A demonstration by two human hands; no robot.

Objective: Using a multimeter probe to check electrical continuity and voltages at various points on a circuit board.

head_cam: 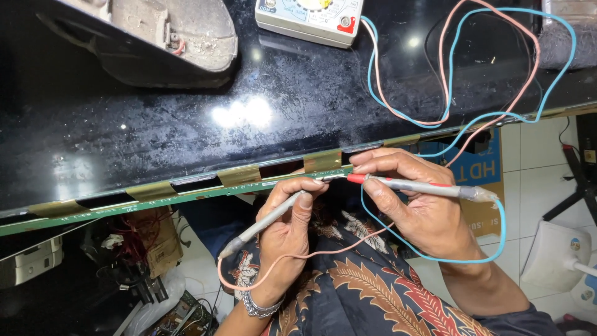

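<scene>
My left hand (283, 239) pinched a grey probe (264, 221) and my right hand (413, 211) a red-tipped probe (413, 185), both tips meeting on the green circuit strip (186, 196) along the dark panel's (186, 124) near edge, the meter (310, 18) at its far edge.

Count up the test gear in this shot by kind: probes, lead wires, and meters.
Test probes: 2, grey probe in the left hand, red-tipped probe in the right hand
Lead wires: 2, pink wire, blue wire
Meter: 1
Total: 5
</scene>
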